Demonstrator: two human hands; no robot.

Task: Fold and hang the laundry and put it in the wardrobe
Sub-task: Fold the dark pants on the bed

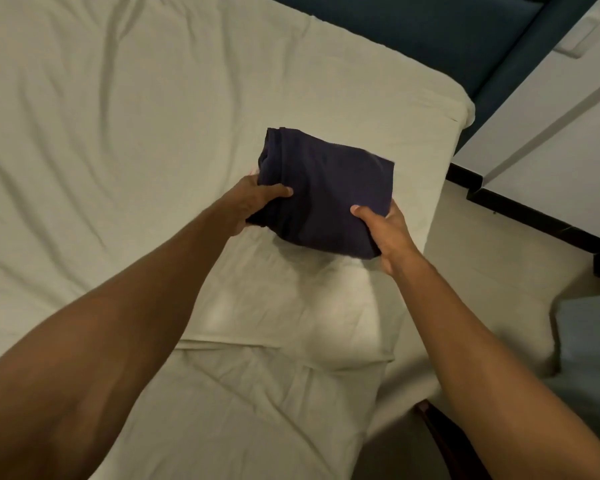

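A folded dark navy garment (329, 188) is held a little above the bed, near its right side. My left hand (257, 202) grips the garment's left edge, thumb on top and fingers underneath. My right hand (383, 233) grips its near right corner the same way, thumb lying on the cloth. The fingers of both hands are hidden under the fabric.
The bed (118, 133) carries a wrinkled cream sheet and fills most of the view. A dark blue headboard (447, 32) runs along the top right. White panels with a black base (541, 133) stand to the right. A grey-blue cloth (589, 341) lies at the right edge.
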